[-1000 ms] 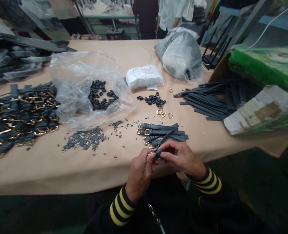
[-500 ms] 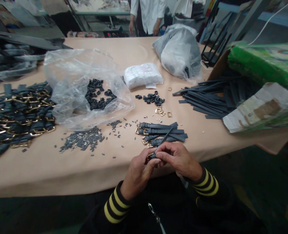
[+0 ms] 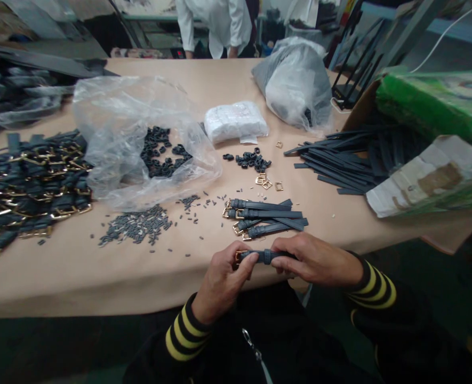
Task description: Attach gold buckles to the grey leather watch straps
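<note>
A dark strap [image 3: 263, 257] with a small loop around it is stretched between my hands near the table's front edge. My left hand [image 3: 228, 274] pinches its gold-buckle end. My right hand [image 3: 310, 257] grips the strap just right of the loop, hiding much of that end. Directly beyond my hands lie several buckled straps [image 3: 255, 214]. Behind those are loose gold buckles [image 3: 264, 182] and a small heap of black loops [image 3: 253, 160]. Many tiny dark pieces [image 3: 137, 225] are scattered to the left.
A clear plastic bag [image 3: 116, 122] holds more loops. Many buckled straps [image 3: 31, 186] lie at the left. A white packet [image 3: 236, 122] and a filled bag [image 3: 294, 85] stand behind. At right, a green box [image 3: 431, 101] holds plain straps. A person [image 3: 217, 24] leans at the far edge.
My right hand has moved right, away from my left hand. The strap now lies level between them with its loop showing. The person across the table has moved left and bent forward.
</note>
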A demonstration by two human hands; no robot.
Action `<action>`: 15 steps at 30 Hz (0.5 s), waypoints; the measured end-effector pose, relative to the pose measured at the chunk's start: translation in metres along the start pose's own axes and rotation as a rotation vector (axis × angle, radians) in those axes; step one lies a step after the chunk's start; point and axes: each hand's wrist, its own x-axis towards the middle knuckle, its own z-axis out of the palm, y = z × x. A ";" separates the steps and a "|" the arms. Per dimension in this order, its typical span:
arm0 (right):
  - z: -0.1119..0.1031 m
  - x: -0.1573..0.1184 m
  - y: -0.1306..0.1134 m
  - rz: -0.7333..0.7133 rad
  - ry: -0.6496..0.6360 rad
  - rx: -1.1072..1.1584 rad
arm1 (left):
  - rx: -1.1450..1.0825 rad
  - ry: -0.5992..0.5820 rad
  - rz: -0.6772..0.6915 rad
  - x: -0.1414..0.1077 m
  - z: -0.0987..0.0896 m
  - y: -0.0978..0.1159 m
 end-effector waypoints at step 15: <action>0.014 0.008 0.005 -0.064 0.110 0.131 | -0.055 -0.079 -0.020 -0.001 0.002 0.002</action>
